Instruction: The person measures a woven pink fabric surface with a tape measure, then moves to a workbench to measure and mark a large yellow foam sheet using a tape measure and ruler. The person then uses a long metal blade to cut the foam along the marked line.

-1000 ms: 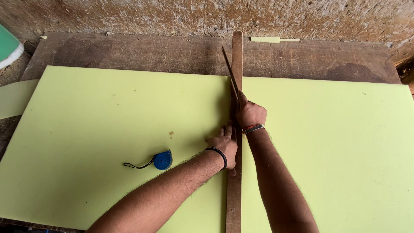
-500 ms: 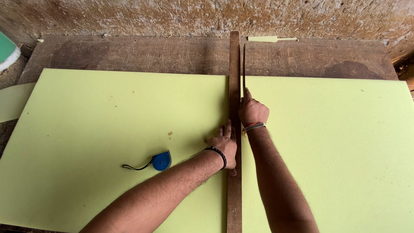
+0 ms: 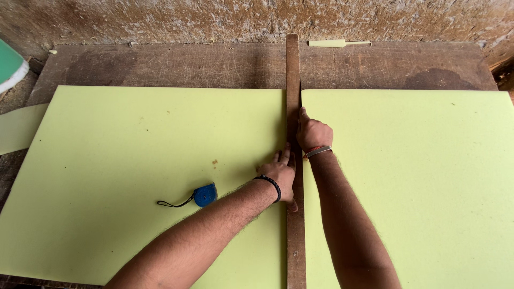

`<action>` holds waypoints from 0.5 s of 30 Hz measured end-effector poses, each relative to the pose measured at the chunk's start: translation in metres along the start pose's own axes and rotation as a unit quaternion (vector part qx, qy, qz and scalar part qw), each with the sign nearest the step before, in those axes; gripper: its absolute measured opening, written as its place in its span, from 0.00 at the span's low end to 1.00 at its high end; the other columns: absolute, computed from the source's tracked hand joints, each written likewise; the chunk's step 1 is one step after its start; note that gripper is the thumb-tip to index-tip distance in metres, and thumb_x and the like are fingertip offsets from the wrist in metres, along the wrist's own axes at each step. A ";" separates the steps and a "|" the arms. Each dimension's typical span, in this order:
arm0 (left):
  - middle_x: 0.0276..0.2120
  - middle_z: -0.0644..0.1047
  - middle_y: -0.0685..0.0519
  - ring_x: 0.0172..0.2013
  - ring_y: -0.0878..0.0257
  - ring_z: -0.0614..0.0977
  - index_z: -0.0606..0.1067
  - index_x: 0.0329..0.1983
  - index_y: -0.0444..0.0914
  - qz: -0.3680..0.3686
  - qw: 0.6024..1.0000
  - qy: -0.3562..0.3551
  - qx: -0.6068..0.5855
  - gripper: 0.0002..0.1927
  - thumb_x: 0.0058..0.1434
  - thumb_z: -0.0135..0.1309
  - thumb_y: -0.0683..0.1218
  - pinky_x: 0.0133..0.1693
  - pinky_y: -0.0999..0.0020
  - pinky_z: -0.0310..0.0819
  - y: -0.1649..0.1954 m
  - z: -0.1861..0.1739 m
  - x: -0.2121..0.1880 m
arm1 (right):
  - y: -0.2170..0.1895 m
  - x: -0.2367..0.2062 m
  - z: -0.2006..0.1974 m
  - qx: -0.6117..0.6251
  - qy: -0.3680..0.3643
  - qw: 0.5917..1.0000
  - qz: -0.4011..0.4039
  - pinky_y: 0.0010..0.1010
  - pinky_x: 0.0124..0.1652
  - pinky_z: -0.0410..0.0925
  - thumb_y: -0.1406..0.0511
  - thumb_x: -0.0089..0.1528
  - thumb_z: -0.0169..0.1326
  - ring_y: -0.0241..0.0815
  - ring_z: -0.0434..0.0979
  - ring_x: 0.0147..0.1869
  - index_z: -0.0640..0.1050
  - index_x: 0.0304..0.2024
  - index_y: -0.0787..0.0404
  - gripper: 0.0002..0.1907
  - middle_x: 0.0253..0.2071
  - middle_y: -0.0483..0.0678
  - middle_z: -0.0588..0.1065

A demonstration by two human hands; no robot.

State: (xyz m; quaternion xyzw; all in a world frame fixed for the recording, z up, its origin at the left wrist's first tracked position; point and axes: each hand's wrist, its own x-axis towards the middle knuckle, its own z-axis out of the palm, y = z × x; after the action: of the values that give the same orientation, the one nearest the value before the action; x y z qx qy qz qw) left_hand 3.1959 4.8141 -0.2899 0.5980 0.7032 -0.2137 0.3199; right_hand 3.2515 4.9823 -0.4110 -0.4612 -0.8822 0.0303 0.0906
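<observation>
A long wooden straightedge lies across the pale yellow-green foam sheet, its long axis running straight away from the person, from the near edge of the view up to the far wall. It sits over a line in the foam, with sheet showing on both sides of it; whether the foam is parted there cannot be told from here. The left hand rests flat, fingers spread, on the foam and against the left edge of the straightedge, thumb lying along the wood, pressing down and holding nothing. The right hand is farther from the body, closed into a loose fist right at the straightedge's right edge, index finger pointed forward along it; whether it grips a blade or other tool cannot be told, as nothing shows past the finger. So the right hand is the one placed on the working edge, with the remaining length of wood lying ahead of it, toward the wall. A blue tape measure with a black wrist loop lies on the foam left of the left forearm, well apart from the straightedge. The worn wooden surface shows beyond the foam, with a small foam offcut near the wall.
</observation>
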 end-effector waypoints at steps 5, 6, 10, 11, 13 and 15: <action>0.79 0.31 0.46 0.77 0.47 0.44 0.65 0.72 0.39 0.018 0.999 0.037 0.031 0.62 0.37 0.73 0.72 0.63 0.39 0.67 -0.002 0.011 0.002 | -0.001 -0.060 -0.011 0.022 0.019 1.000 -0.006 0.43 0.28 0.74 0.56 0.68 0.48 0.51 0.82 0.27 0.72 0.66 0.48 0.24 0.26 0.51 0.80; 0.79 0.30 0.45 0.78 0.46 0.44 0.66 0.71 0.40 0.021 0.999 0.032 0.039 0.61 0.38 0.72 0.72 0.64 0.41 0.67 -0.003 0.012 0.003 | -0.002 -0.075 -0.013 0.027 0.010 1.000 -0.004 0.43 0.28 0.74 0.56 0.68 0.48 0.51 0.82 0.27 0.72 0.67 0.49 0.24 0.25 0.51 0.80; 0.78 0.27 0.45 0.76 0.47 0.47 0.37 0.80 0.35 0.020 0.998 0.048 0.031 0.82 0.36 0.74 0.72 0.65 0.48 0.66 -0.004 0.017 0.008 | -0.009 -0.141 -0.021 0.050 0.014 0.999 0.004 0.42 0.28 0.73 0.58 0.65 0.51 0.50 0.81 0.26 0.72 0.67 0.49 0.26 0.25 0.51 0.80; 0.78 0.27 0.45 0.76 0.47 0.47 0.36 0.79 0.36 0.020 0.998 0.053 0.034 0.81 0.37 0.74 0.72 0.65 0.49 0.66 -0.004 0.018 0.010 | -0.010 -0.160 -0.025 0.062 0.023 0.998 -0.004 0.42 0.27 0.73 0.59 0.63 0.52 0.51 0.81 0.26 0.72 0.66 0.49 0.27 0.25 0.50 0.80; 0.79 0.28 0.44 0.77 0.46 0.46 0.33 0.78 0.37 0.026 0.997 0.061 0.042 0.81 0.38 0.72 0.72 0.65 0.51 0.68 -0.003 0.024 0.013 | -0.012 -0.207 -0.035 0.086 0.040 0.995 -0.016 0.43 0.26 0.72 0.60 0.61 0.54 0.51 0.80 0.26 0.73 0.65 0.50 0.29 0.27 0.49 0.81; 0.78 0.27 0.43 0.76 0.46 0.46 0.32 0.79 0.37 0.023 0.996 0.059 0.060 0.82 0.38 0.71 0.74 0.67 0.53 0.63 -0.002 0.029 0.016 | -0.019 -0.261 -0.047 0.084 0.054 0.995 -0.008 0.42 0.26 0.72 0.61 0.61 0.54 0.49 0.81 0.26 0.73 0.65 0.50 0.28 0.27 0.48 0.81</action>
State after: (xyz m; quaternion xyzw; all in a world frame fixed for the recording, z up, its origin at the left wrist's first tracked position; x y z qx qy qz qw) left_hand 3.1980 4.8045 -0.3217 0.6434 0.6928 -0.2128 0.2464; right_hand 3.3905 4.7557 -0.3969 -0.4455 -0.8741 0.0790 0.1765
